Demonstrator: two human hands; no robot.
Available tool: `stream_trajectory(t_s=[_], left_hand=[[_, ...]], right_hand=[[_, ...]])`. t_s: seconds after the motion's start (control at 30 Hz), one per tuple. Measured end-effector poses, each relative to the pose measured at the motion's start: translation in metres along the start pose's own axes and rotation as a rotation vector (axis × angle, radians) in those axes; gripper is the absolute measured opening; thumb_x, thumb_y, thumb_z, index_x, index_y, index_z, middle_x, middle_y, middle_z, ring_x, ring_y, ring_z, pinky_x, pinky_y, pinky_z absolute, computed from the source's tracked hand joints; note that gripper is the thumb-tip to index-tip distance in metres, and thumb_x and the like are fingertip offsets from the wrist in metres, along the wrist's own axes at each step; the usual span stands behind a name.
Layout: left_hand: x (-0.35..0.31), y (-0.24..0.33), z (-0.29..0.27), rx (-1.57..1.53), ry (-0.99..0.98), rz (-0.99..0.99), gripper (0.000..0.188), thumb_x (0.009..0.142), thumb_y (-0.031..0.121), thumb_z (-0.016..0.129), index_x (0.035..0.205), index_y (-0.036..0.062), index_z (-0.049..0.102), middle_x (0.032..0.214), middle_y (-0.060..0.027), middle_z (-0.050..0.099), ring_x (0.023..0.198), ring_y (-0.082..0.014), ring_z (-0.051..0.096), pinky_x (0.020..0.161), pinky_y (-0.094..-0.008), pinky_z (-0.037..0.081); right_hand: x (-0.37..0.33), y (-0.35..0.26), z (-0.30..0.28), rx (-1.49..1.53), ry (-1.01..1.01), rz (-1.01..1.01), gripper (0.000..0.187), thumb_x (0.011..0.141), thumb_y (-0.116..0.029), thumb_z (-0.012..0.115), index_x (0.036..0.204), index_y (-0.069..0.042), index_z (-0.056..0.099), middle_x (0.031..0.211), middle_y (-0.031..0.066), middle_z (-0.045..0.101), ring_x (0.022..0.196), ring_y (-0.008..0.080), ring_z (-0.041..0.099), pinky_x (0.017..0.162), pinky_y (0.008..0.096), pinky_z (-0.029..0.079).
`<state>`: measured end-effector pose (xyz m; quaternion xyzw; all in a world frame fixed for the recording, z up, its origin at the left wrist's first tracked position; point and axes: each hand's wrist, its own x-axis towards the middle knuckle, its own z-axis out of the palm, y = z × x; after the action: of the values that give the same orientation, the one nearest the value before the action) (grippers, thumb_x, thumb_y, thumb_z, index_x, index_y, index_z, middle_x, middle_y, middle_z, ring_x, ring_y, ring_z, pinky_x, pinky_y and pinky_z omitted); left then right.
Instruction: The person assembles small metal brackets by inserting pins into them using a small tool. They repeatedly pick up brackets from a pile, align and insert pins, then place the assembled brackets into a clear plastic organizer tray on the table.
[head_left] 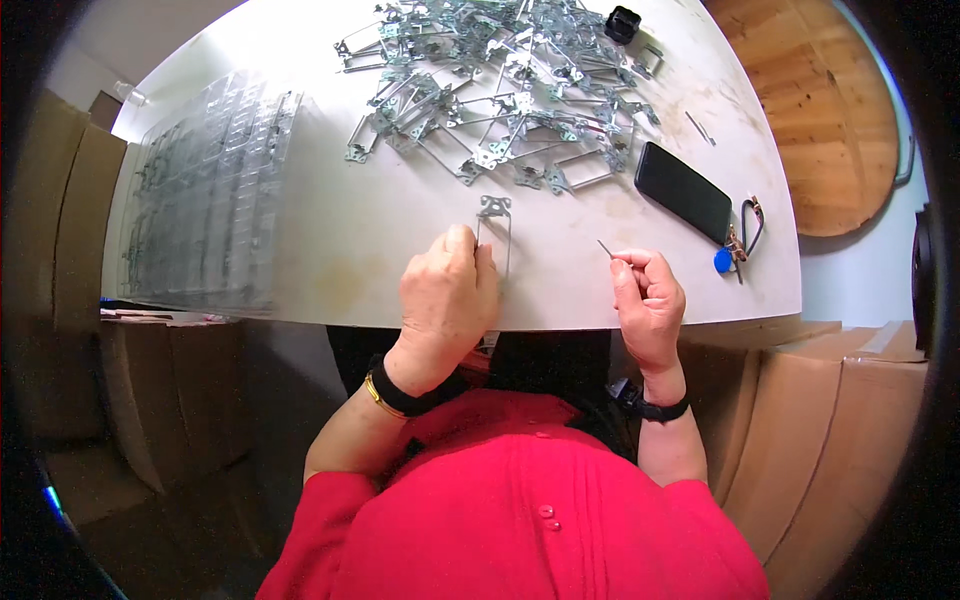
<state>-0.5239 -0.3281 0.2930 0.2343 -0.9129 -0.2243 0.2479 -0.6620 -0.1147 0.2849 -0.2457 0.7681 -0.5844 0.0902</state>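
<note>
My left hand [447,295] is closed around a small metal bracket with thin rods [495,208], held just above the table's near edge. The bracket's flat stamped plate points away from me, and its near end is hidden by my fingers. To the right, my right hand [651,308] pinches a thin metal pin [605,248] between thumb and forefinger, its tip pointing up and left. The two hands are apart. Beyond them lies a tangled heap of similar metal brackets [520,105].
Clear plastic trays [205,200] are stacked at the left of the white table [350,240]. At right lie a black phone [684,192], keys with a blue tag [724,261] and a loose thin metal piece [700,128]. A small black container [622,25] stands far back. Cardboard boxes [830,430] flank me.
</note>
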Motion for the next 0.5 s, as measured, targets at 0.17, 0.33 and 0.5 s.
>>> stream_trajectory(t_s=[0.17, 0.33, 0.5], left_hand=[[0.0013, 0.0007, -0.0069, 0.023, -0.009, 0.104, 0.011, 0.098, 0.013, 0.071, 0.102, 0.0053, 0.064, 0.092, -0.0145, 0.068, 0.085, -0.0378, 0.067, 0.078, -0.0476, 0.049], [-0.0024, 0.0003, -0.0073, 0.000, 0.054, 0.137, 0.016, 0.097, 0.012, 0.073, 0.111, 0.0061, 0.069, 0.093, -0.0134, 0.068, 0.085, -0.0351, 0.066, 0.080, -0.0458, 0.048], [-0.0086, 0.0000, -0.0071, -0.038, 0.082, 0.183, 0.019, 0.096, 0.011, 0.074, 0.114, 0.0059, 0.070, 0.094, -0.0130, 0.067, 0.086, -0.0342, 0.066, 0.080, -0.0453, 0.048]], right_hand=[[0.0001, -0.0019, -0.0007, -0.028, 0.007, 0.000, 0.005, 0.106, -0.006, 0.069, 0.109, -0.003, 0.071, 0.071, -0.0098, 0.055, 0.065, -0.0011, 0.042, 0.056, 0.0216, 0.033], [0.0003, 0.0004, 0.0000, -0.015, 0.006, -0.008, 0.005, 0.106, -0.007, 0.069, 0.109, -0.003, 0.071, 0.071, -0.0089, 0.056, 0.065, -0.0008, 0.043, 0.057, 0.0217, 0.035], [-0.0005, 0.0015, -0.0006, -0.019, 0.021, -0.012, 0.005, 0.106, -0.007, 0.070, 0.109, -0.003, 0.071, 0.072, -0.0089, 0.058, 0.066, -0.0009, 0.045, 0.058, 0.0214, 0.037]])
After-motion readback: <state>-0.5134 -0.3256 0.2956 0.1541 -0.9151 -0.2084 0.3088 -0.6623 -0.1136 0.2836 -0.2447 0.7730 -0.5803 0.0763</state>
